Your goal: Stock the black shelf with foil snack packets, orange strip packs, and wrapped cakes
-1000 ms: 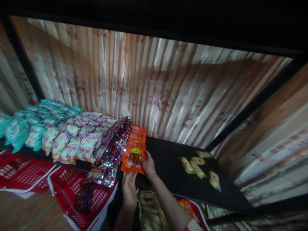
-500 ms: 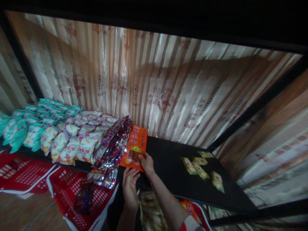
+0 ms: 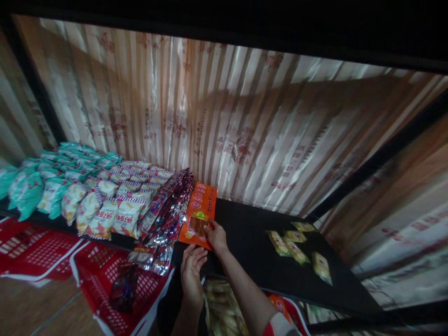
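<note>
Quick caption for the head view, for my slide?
Right hand rests on orange snack packets on a black shelf; left hand open below.

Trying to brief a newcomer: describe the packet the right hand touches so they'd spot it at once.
On the black shelf before the striped curtain, snack bags lie in rows. Right of the shiny foil bags is a row of orange packets; take the frontmost packet, under the right hand, the one whose window shows brown sticks.

Orange packets (image 3: 202, 207) – print unreadable (too small) – teal packets (image 3: 24, 196) cropped left
</note>
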A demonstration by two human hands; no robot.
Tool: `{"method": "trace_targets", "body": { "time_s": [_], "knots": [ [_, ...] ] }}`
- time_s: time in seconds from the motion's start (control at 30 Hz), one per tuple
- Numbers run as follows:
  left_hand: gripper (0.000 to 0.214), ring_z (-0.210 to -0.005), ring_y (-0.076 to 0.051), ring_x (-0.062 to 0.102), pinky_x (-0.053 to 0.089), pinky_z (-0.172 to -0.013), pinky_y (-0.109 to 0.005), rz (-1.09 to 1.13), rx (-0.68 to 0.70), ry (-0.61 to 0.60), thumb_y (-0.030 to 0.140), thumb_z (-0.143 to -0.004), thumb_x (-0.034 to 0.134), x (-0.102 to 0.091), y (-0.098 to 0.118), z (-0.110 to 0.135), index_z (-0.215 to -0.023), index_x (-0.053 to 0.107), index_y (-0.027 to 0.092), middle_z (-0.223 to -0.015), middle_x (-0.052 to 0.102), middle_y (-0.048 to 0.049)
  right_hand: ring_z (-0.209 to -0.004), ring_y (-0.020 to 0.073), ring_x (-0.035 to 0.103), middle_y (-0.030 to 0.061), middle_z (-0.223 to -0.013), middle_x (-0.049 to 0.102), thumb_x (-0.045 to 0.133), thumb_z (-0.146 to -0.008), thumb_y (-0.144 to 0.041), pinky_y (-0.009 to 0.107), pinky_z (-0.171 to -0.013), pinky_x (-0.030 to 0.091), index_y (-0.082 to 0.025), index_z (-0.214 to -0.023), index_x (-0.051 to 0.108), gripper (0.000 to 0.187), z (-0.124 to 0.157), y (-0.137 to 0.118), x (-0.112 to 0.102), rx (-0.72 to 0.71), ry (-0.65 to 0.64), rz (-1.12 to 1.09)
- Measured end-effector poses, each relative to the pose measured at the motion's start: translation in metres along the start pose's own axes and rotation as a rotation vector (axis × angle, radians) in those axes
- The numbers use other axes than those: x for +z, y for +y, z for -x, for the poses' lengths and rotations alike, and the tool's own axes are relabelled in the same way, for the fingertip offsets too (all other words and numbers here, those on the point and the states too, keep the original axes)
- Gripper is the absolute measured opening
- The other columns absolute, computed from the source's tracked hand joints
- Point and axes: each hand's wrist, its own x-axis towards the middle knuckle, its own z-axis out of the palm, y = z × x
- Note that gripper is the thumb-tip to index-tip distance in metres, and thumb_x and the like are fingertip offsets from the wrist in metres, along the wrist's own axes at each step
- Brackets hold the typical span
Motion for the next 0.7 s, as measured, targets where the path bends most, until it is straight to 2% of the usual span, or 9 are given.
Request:
{"method": "trace_targets", "body": {
  "time_s": [0.17,0.33,0.43,0.53,0.63,0.7],
  "knots": [
    [0.027,-0.053,-0.016,0.059,0.041,-0.046,-0.023,-0.143,0.013,-0.155,0.042,-0.069,0.058,-0.003,-0.004,0.01,-0.071,0.056,0.014,-0.052,0.055,0.0,-0.106,0.0199,0.059,0.0116,-0.115,0.063,0.052,-0.078,-0.026,0.026,-0.092,0.043,-0.011,-0.121,0.055,0.045,0.003,0.001,0.001,-0.013,0.01,0.003],
    [0.031,-0.049,-0.014,0.056,0.043,-0.048,-0.023,-0.333,0.177,-0.187,0.045,-0.075,0.054,-0.001,0.0,0.015,-0.074,0.058,0.015,-0.056,0.058,-0.0017,-0.104,0.0196,0.061,0.01,-0.112,0.065,0.054,-0.076,-0.025,0.026,-0.09,0.044,-0.013,-0.119,0.057,0.044,0.004,0.002,0.002,-0.007,0.03,-0.014],
    [0.021,-0.054,-0.014,0.057,0.047,-0.055,-0.025,-0.516,0.318,-0.166,0.035,-0.078,0.051,0.013,0.011,0.003,-0.08,0.06,0.017,-0.066,0.062,-0.0033,-0.099,0.0191,0.063,0.0081,-0.105,0.068,0.054,-0.075,-0.026,0.025,-0.085,0.046,-0.015,-0.118,0.058,0.044,0.003,0.002,0.002,0.024,0.013,-0.046],
    [0.015,-0.08,-0.019,0.062,0.05,-0.076,-0.032,-0.756,0.501,-0.198,0.021,-0.075,0.048,0.033,0.02,-0.024,-0.08,0.062,0.022,-0.084,0.067,-0.0058,-0.099,0.0206,0.063,0.0097,-0.105,0.068,0.053,-0.075,-0.026,0.026,-0.084,0.047,-0.013,-0.119,0.057,0.046,0.005,0.0,-0.001,0.018,-0.023,-0.051],
    [0.026,-0.104,-0.024,0.056,0.038,-0.098,-0.043,-1.035,0.655,-0.203,0.011,-0.07,0.047,0.051,0.019,-0.057,-0.086,0.065,0.022,-0.1,0.067,-0.0072,-0.104,0.0222,0.06,0.0133,-0.111,0.065,0.049,-0.078,-0.027,0.026,-0.086,0.045,-0.009,-0.119,0.057,0.045,0.007,-0.003,-0.005,-0.005,-0.043,-0.046],
    [0.03,-0.121,-0.028,0.044,0.027,-0.106,-0.047,-1.183,0.661,-0.187,0.011,-0.069,0.048,0.059,0.015,-0.078,-0.092,0.065,0.018,-0.112,0.063,-0.0106,-0.105,0.0224,0.06,0.0136,-0.112,0.065,0.045,-0.08,-0.029,0.027,-0.087,0.045,-0.009,-0.118,0.057,0.044,0.008,-0.004,-0.007,-0.03,-0.052,-0.049]
  ]
}}
